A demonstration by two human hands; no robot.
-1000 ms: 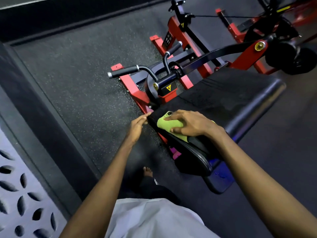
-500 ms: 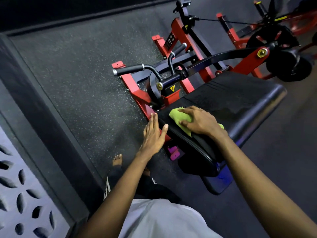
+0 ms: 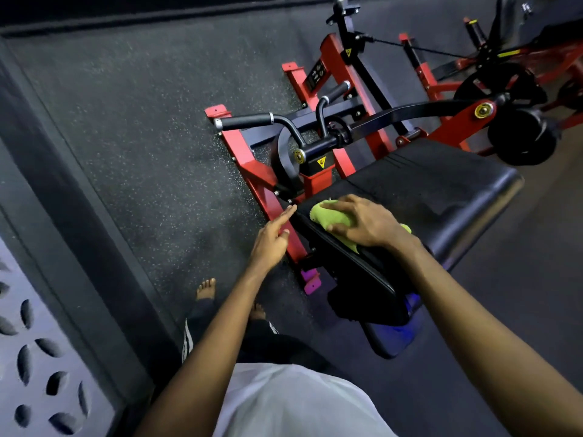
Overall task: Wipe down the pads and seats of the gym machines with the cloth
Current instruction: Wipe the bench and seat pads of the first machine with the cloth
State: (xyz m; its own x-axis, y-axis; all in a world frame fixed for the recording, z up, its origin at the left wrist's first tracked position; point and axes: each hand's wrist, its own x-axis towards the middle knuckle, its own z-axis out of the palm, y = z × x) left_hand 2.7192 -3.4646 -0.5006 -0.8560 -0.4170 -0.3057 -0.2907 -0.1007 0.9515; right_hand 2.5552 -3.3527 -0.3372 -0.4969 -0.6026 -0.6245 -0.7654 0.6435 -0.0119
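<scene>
Perforated wall panel (image 3: 38, 373) at 8 o'clock of the frame, speckled floor (image 3: 142, 121) above it. Bare foot (image 3: 206, 287) at 7 o'clock of the left hand (image 3: 271, 241). Left hand's fingers are straight and loose, holding nothing. Its index tip is at the black pad (image 3: 441, 187) edge by the red frame (image 3: 252, 175); contact unclear. Green cloth (image 3: 331, 216) lies on the pad's left end, at 3 o'clock of that fingertip. Right hand (image 3: 362, 225) lies flat on the cloth, fingers spread, pressing down. Cloth pokes out at 10 and 4 o'clock. Pad runs toward 2 o'clock, black roller (image 3: 523, 140) beyond.
</scene>
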